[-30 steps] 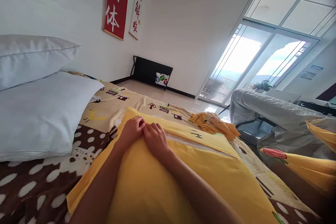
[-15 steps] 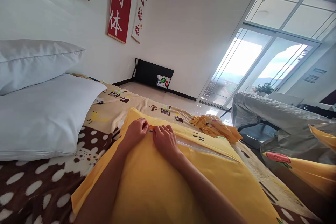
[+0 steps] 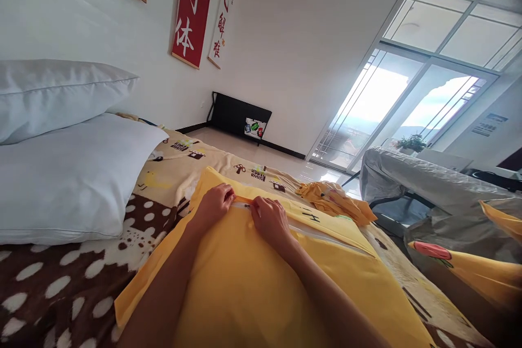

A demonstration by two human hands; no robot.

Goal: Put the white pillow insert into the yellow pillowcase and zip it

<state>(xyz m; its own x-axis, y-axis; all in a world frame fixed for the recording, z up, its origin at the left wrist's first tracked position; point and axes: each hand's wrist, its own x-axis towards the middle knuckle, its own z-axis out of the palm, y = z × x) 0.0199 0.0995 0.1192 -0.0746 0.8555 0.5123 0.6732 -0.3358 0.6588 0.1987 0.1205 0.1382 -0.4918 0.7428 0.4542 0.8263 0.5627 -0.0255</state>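
Note:
A yellow pillowcase (image 3: 240, 283), plump as if filled, lies in front of me on the bed. Along its far side runs a slit, with a pale strip (image 3: 326, 236) showing through on the right. My left hand (image 3: 216, 204) pinches the pillowcase edge at the left end of the slit. Just right of it, my right hand (image 3: 271, 220) is closed at the seam, its fingertips at a small dark zipper pull (image 3: 247, 206). The fingertips partly hide the pull. An orange-lit fold of cloth stretches between both hands.
Two white pillows (image 3: 61, 179) are stacked loosely at left on a brown and beige patterned blanket (image 3: 155, 223). Crumpled yellow cloth (image 3: 334, 201) lies at the bed's far edge. At right are a plastic-covered piece of furniture (image 3: 428, 174) and more yellow fabric (image 3: 481, 272).
My right hand has slid a little to the right along the seam with the zipper pull, widening the gap between my hands. My left hand keeps its hold at the slit's end.

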